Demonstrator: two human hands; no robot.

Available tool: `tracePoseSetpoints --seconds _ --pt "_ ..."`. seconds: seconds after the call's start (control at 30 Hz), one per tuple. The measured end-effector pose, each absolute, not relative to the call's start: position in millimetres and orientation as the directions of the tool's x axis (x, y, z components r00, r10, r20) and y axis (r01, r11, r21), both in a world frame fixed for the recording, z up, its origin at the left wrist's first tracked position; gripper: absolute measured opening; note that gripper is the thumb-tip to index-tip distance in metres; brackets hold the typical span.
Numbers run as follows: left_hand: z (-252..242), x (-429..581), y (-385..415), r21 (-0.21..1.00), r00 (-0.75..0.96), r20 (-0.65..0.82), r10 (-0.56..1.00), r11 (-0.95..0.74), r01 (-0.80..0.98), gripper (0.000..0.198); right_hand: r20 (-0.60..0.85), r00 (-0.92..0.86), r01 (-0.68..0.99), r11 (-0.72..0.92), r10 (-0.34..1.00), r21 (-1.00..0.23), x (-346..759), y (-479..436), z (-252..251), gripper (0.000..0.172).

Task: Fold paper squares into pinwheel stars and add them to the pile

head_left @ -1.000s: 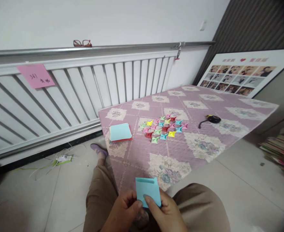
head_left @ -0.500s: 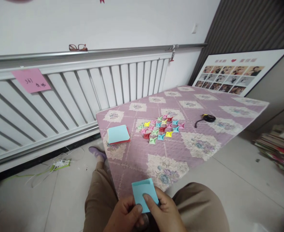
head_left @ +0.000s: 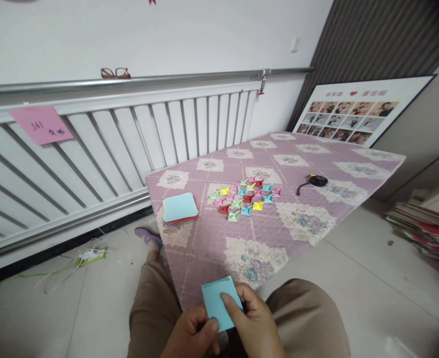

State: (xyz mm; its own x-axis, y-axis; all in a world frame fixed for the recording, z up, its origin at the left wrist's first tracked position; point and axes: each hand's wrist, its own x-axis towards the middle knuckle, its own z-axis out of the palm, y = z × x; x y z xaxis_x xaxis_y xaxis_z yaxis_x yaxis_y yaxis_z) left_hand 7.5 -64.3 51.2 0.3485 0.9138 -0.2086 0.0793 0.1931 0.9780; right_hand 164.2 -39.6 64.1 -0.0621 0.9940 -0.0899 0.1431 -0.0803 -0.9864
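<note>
Above my lap, a folded sheet of light blue paper (head_left: 216, 297) is held between both hands. My left hand (head_left: 194, 332) pinches its lower left corner, thumb on top. My right hand (head_left: 255, 318) grips the right side, its thumb lying across the front face and its fingers behind. A narrow fold line runs along the paper's top edge. Farther off on the table, several small folded paper shapes (head_left: 247, 198) in pink, red, green, yellow and blue stand in rows. Left of them lies a stack of paper squares (head_left: 180, 207), light blue on top with red showing below.
A floral purple cloth covers the table (head_left: 204, 248). A black tape measure (head_left: 317, 180) lies on its right part. Behind stands a white radiator (head_left: 189, 129) with eyeglasses (head_left: 115, 73) on the pipe above. A power strip (head_left: 91, 255) with cables is on the floor at left.
The paper's top edge has come down flatter, so the open band there looks narrower. Both hands keep their hold. The whole view has shifted slightly.
</note>
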Motion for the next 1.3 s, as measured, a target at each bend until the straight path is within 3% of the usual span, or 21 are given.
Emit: tracePoseSetpoints --seconds 0.33,0.47,0.63,0.73,0.8,0.9,1.13,1.3 --pt "44 4 -63 0.968 0.270 -0.244 0.931 0.250 0.015 0.053 -0.076 -0.045 0.115 -0.071 0.996 -0.991 163 -40 59 0.031" --pt "36 3 -63 0.970 0.254 -0.239 0.937 0.240 0.027 0.050 -0.060 0.023 0.028 -0.061 0.998 -0.998 161 -38 58 0.027" --pt "29 2 -64 0.967 0.256 -0.255 0.933 0.252 0.044 0.049 -0.103 0.017 -0.095 -0.101 0.995 -0.990 160 -36 53 0.055" --pt "28 1 -64 0.967 0.251 -0.255 0.934 0.249 0.057 0.048 -0.154 -0.042 -0.162 -0.159 0.987 -0.974 161 -34 53 0.063" --pt "26 1 -63 0.968 0.246 -0.249 0.937 0.236 0.081 0.048 -0.205 -0.098 -0.189 -0.221 0.974 -0.957 162 -33 54 0.058" --pt "21 1 -59 0.966 0.244 -0.252 0.936 0.228 0.124 0.048 -0.267 -0.190 -0.162 -0.299 0.945 -0.940 164 -29 54 0.038" --pt "18 13 -33 0.952 0.274 -0.291 0.917 0.250 0.176 0.040 -0.275 -0.237 -0.002 -0.283 0.932 -0.959 179 1 39 0.037" --pt "28 30 3 0.904 0.086 -0.256 0.963 0.206 0.375 0.022 -0.267 -0.282 0.104 -0.248 0.921 -0.963 198 33 32 0.031"
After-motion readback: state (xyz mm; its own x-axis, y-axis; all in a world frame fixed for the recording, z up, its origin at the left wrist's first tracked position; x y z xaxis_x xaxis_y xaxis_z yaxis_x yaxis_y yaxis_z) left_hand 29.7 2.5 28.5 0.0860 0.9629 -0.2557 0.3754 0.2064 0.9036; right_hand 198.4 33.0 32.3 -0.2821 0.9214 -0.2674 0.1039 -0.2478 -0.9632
